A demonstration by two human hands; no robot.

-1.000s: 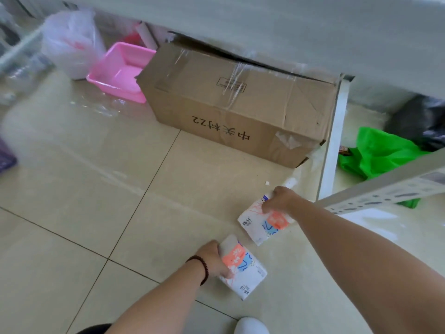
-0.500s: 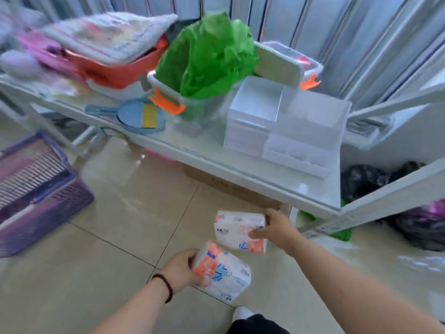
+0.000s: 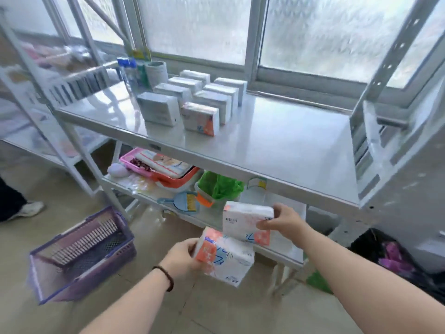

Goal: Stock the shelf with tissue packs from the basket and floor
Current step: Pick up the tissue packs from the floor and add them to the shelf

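Both hands loaded: left hand [image 3: 183,257] grips one tissue pack [image 3: 225,257], right hand [image 3: 284,219] clutches another pack [image 3: 245,221], below the shelf [image 3: 277,145]. Next: lift them beside the stocked rows [image 3: 192,100].

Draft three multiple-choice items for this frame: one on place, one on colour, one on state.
1. Where do the stocked tissue packs stand?
A. top shelf
B. floor
C. in the basket

2. What colour is the basket?
A. green
B. purple
C. white

3. What are the hands doing?
A. both empty
B. one pack held by both
C. each holds a pack

Key:
1 A: the stocked tissue packs stand in rows on the top shelf.
2 B: the basket on the floor is purple.
3 C: the left hand grips one pack, the right hand another pack.
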